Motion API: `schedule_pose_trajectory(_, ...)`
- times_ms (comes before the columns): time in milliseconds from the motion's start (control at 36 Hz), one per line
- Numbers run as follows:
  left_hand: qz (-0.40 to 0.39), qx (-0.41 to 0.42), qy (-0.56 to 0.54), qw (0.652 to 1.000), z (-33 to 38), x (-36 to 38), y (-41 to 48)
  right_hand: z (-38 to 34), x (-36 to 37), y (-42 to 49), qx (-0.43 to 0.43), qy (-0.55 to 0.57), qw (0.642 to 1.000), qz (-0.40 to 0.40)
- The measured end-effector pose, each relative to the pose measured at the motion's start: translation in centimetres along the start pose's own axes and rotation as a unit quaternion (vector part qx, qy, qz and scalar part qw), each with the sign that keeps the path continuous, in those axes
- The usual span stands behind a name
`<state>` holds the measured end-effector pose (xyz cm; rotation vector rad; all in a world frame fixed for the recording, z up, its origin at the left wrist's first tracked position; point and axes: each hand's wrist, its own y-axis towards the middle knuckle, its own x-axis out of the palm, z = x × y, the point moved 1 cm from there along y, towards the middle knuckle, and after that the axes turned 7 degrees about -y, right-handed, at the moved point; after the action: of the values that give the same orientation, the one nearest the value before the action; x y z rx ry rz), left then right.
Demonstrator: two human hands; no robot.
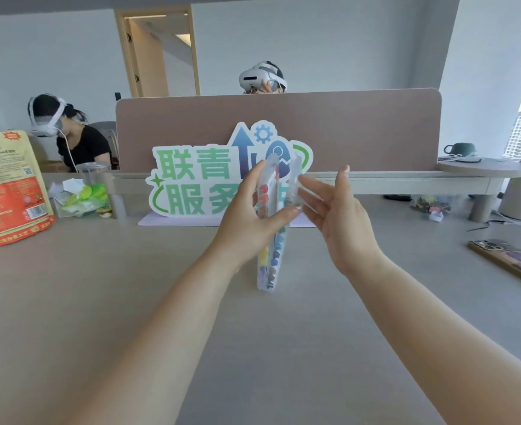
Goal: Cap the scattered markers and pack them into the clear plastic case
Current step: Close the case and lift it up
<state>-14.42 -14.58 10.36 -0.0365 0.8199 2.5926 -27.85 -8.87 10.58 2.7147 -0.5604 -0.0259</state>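
Note:
The clear plastic case [271, 265] stands on its edge on the grey table [100, 302], a little beyond the middle. Rows of capped markers in several colours show through its side. Its lid [293, 179] stands slightly ajar on the right. My left hand [248, 216] grips the case from the left, fingers along its side and thumb across the front. My right hand [332, 210] is on the right with straight fingers, their tips touching the lid.
A green and white sign [191, 182] stands right behind the case before a pink divider [345, 130]. A red and tan bag [11, 188] and a plastic cup [92, 173] sit at the left. A phone [510, 259] lies at the right. Two people with headsets sit behind.

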Motion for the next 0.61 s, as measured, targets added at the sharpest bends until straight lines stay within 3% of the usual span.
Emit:
schedule_pose_trajectory(250, 0.079, 0.012, 0.012, 0.997, -0.9, -0.2, 0.3, -0.2, 0.6, -0.2, -0.019, -0.046, 0.997, -0.063)
schedule_pose_trajectory(361, 0.052, -0.016, -0.022, 0.998, -1.3, -1.2, 0.4, -0.4, -0.5, 0.1, -0.034, -0.108, 0.993, -0.012)
schedule_pose_trajectory(611, 0.029, -0.025, -0.059, 0.998, -1.2, -2.1, 0.4, 0.5, -2.2, 1.3, -0.074, -0.131, 0.988, 0.048)
